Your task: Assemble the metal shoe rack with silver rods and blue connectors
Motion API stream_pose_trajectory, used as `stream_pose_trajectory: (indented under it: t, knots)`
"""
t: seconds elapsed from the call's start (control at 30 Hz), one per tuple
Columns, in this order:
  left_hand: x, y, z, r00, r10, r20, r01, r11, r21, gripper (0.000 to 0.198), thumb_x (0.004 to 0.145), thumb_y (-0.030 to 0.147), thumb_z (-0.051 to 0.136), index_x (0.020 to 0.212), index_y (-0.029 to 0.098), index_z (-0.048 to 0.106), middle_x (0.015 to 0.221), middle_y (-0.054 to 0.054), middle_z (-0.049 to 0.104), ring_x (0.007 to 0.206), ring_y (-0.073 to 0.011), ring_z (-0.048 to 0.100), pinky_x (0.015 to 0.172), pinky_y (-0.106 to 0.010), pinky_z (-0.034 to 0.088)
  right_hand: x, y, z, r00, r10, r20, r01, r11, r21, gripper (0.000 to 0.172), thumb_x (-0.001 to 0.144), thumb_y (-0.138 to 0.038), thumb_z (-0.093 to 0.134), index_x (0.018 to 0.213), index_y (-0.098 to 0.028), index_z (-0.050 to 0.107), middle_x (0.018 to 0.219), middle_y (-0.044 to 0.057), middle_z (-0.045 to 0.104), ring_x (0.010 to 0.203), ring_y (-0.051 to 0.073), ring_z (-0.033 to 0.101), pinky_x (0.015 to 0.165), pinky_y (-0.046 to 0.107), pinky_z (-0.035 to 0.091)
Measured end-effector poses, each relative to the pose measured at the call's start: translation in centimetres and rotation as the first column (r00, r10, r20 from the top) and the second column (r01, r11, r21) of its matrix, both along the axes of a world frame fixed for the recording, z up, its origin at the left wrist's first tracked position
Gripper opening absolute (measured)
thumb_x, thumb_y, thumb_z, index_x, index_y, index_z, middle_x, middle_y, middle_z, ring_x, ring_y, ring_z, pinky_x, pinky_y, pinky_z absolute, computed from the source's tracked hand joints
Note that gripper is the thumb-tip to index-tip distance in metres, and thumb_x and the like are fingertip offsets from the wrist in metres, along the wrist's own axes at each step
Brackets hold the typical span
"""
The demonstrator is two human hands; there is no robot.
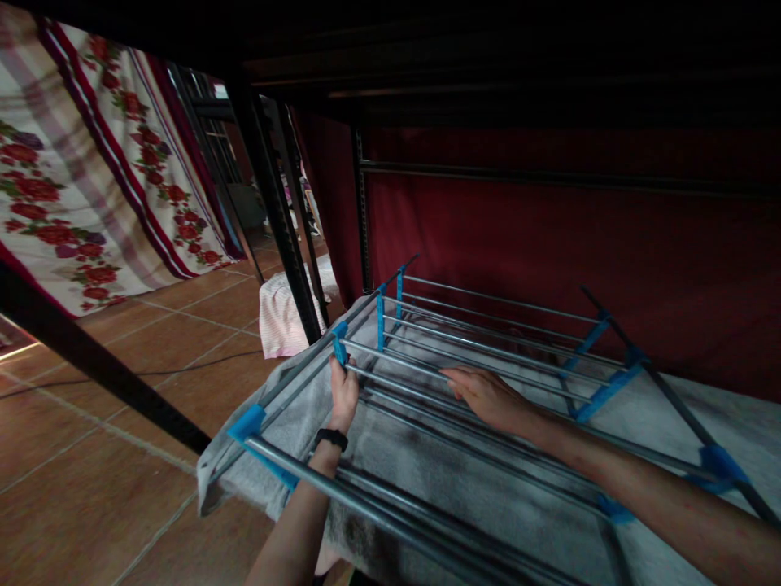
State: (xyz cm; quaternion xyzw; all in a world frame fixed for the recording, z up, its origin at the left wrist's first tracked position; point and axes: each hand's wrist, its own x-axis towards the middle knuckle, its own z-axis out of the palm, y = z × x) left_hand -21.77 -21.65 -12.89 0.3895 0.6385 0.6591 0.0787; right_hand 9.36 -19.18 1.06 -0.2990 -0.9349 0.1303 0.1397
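A folding clothes drying rack (pixel 396 360) with metal rods and blue plastic brackets lies across a grey cloth (pixel 427 472) on a low shelf. My left hand (pixel 345 397), with a dark band on its wrist, closes around the rack just below a blue bracket (pixel 340 335) on its left side. Some of its fingers are hidden behind the bracket and rod. My right hand (pixel 482 396) is curled over a middle rod, its fingertips partly out of sight beneath. Both forearms reach over the near rods.
Dark metal posts (pixel 277 203) frame the shelf, and a dark board (pixel 488 57) hangs low overhead. Behind it is a dark red cloth (pixel 549 244). To the left, a floral curtain (pixel 122 163) hangs above a tiled floor (pixel 91 456), where a thin cable (pixel 176 372) runs.
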Motion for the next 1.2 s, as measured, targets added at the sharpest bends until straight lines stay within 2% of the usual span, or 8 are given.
stream_pose_trajectory:
  t: [0.33,0.5,0.6,0.67,0.73,0.93,1.03,1.2]
  knots:
    - [0.0,0.0,0.0,1.0,0.002,0.004,-0.002,1.0,-0.013,0.014,0.093,0.034,0.054,0.099,0.024,0.047,0.087,-0.003,0.055,0.082,-0.0225,0.055,0.081,-0.038,0.049,-0.1,-0.1,0.1,1.0,-0.014,0.026,0.014,1.0,-0.011,0.035,0.101,-0.018,0.042,0.119,-0.022,0.071,0.099,0.006,0.075,0.091,0.018,0.069,0.084,0.03,0.053]
    - [0.0,0.0,0.1,1.0,-0.001,-0.004,0.001,1.0,-0.018,0.013,0.092,0.034,0.053,0.097,0.024,0.046,0.089,-0.003,0.054,0.085,-0.0228,0.055,0.085,-0.038,0.049,0.0,-1.1,0.5,1.0,-0.025,-0.001,0.024,0.989,0.145,0.042,0.104,-0.024,0.042,0.142,-0.019,0.059,0.131,0.012,0.07,0.118,0.024,0.066,0.1,0.039,0.055]
    - [0.0,0.0,0.2,1.0,-0.001,0.009,0.001,1.0,-0.009,0.014,0.091,0.035,0.054,0.098,0.024,0.047,0.092,-0.004,0.057,0.089,-0.0238,0.058,0.089,-0.039,0.05,0.1,-2.8,0.0,0.985,0.167,0.038,-0.171,0.941,0.293,0.048,0.101,-0.015,0.042,0.147,-0.021,0.055,0.142,0.012,0.064,0.132,0.023,0.059,0.112,0.042,0.049]
    - [0.0,0.1,0.1,1.0,0.003,0.008,-0.003,1.0,0.0,0.015,0.09,0.035,0.055,0.098,0.024,0.048,0.093,-0.004,0.058,0.091,-0.024,0.059,0.091,-0.04,0.051,-0.1,-4.0,-1.2,0.942,0.315,0.113,-0.334,0.893,0.302,0.052,0.099,-0.01,0.041,0.148,-0.023,0.053,0.144,0.01,0.064,0.133,0.021,0.057,0.115,0.039,0.047]
    - [0.0,0.1,0.0,1.0,0.011,0.001,-0.011,1.0,0.006,0.015,0.09,0.036,0.055,0.097,0.024,0.048,0.092,-0.003,0.058,0.09,-0.0237,0.058,0.091,-0.039,0.051,-0.7,-4.8,-2.8,0.926,0.343,0.156,-0.374,0.887,0.272,0.055,0.098,-0.009,0.043,0.152,-0.02,0.049,0.148,0.011,0.061,0.135,0.022,0.056,0.115,0.038,0.047]
    - [-0.3,0.4,-0.5,1.0,0.015,0.026,-0.015,1.0,0.016,0.021,0.091,0.042,0.057,0.098,0.024,0.05,0.088,-0.002,0.057,0.084,-0.0219,0.057,0.086,-0.036,0.05,-6.6,-2.8,-6.1,0.988,0.015,0.151,-0.033,0.993,0.116,0.058,0.096,-0.01,0.041,0.153,-0.009,0.044,0.156,0.02,0.049,0.141,0.028,0.051,0.117,0.045,0.043]
    - [-0.6,0.6,-0.8,0.999,0.013,0.045,-0.015,0.999,0.035,0.025,0.09,0.045,0.059,0.096,0.023,0.05,0.088,-0.002,0.058,0.084,-0.0214,0.058,0.086,-0.036,0.049,-11.4,-1.2,-5.6,0.981,-0.069,0.183,0.084,0.994,-0.073,0.048,0.097,-0.015,0.041,0.143,-0.013,0.054,0.14,0.018,0.064,0.125,0.026,0.064,0.106,0.041,0.051]
    - [-1.1,0.7,-1.5,0.995,-0.052,0.086,0.046,0.996,0.076,0.025,0.084,0.044,0.062,0.093,0.022,0.054,0.083,-0.001,0.059,0.079,-0.0198,0.058,0.079,-0.033,0.051,-18.6,0.0,-3.6,0.989,-0.101,0.108,0.124,0.964,-0.233,0.036,0.097,-0.024,0.042,0.124,-0.019,0.067,0.128,0.011,0.072,0.121,0.023,0.067,0.101,0.033,0.051]
